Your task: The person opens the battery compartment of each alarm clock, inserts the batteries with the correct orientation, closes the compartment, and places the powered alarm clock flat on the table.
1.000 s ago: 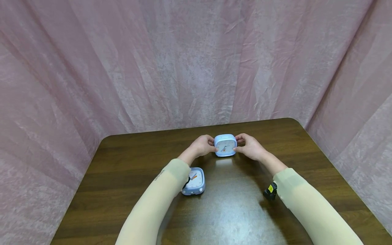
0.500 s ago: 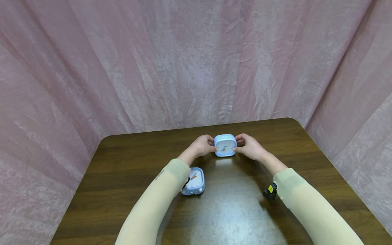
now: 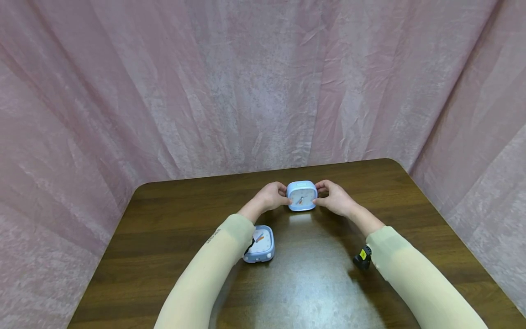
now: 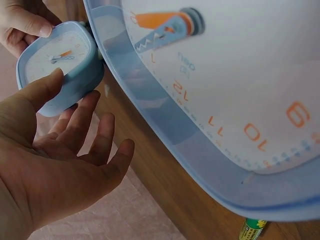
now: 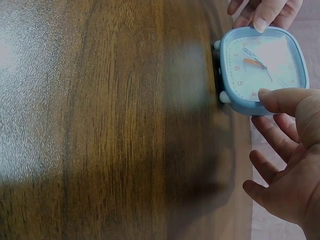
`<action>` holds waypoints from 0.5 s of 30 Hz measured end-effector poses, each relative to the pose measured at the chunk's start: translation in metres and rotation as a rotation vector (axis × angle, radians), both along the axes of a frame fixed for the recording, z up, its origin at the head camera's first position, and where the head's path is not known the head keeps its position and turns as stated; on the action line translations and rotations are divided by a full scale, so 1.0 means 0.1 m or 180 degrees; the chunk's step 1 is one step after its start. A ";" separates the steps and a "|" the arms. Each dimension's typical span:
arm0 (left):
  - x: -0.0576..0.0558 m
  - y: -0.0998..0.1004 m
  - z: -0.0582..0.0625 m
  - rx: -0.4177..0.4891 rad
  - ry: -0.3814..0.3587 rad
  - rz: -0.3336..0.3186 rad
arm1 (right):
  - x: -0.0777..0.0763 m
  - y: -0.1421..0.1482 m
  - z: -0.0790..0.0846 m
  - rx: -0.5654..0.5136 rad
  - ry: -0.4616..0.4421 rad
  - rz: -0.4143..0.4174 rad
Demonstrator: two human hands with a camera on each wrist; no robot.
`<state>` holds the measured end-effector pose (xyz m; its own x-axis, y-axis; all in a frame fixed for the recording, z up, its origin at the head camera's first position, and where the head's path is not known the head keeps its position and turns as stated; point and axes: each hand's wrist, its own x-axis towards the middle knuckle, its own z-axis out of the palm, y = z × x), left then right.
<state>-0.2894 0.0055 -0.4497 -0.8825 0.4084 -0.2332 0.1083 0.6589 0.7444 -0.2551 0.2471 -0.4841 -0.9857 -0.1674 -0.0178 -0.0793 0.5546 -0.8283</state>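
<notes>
Near the table's far side, a light-blue alarm clock (image 3: 302, 196) stands upright, its white face toward me. My left hand (image 3: 269, 196) pinches one side, thumb on the front rim and fingers behind. The opposite side is pinched the same way by my right hand (image 3: 334, 199). White feet show under this clock (image 5: 265, 70) in the right wrist view; whether they touch the wood I cannot tell. A second blue alarm clock (image 3: 263, 242) sits nearer, face up or tilted back, partly hidden by my left sleeve. It looms large in the left wrist view, where its dial (image 4: 240, 65) shows orange numerals.
The brown wooden table (image 3: 181, 219) has a pink curtain (image 3: 255, 91) behind it and along both sides. A small green-and-yellow cylinder, like a battery (image 4: 253, 229), peeks out beneath the nearer clock in the left wrist view. A black wrist camera (image 3: 362, 257) hangs at my right cuff.
</notes>
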 end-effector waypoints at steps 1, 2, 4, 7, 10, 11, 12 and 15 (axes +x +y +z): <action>0.00 0.00 0.00 0.0003 0.0002 -0.0003 | 0.00 0.00 0.00 -0.0005 0.0006 0.0001; 0.00 0.00 -0.01 0.0011 0.0005 -0.0001 | 0.00 0.00 0.00 -0.0006 0.0012 0.0006; 0.00 0.01 -0.02 0.0024 -0.0002 0.0002 | 0.00 0.01 -0.02 -0.0008 0.0021 0.0012; 0.00 0.00 -0.03 0.0031 -0.0034 -0.0014 | -0.01 0.01 -0.03 -0.0021 0.0035 0.0024; 0.01 -0.02 -0.03 -0.0007 -0.0086 -0.0056 | 0.00 0.02 -0.04 -0.0054 0.0078 0.0052; 0.01 -0.03 -0.03 -0.0037 -0.0093 -0.0075 | 0.00 0.02 -0.04 -0.0069 0.0095 0.0059; 0.01 -0.05 -0.02 -0.0084 -0.0098 -0.0090 | 0.00 0.02 -0.05 -0.0084 0.0112 0.0069; 0.01 -0.08 0.00 -0.0327 0.0005 -0.0124 | 0.02 0.04 -0.04 -0.0156 0.0133 0.0093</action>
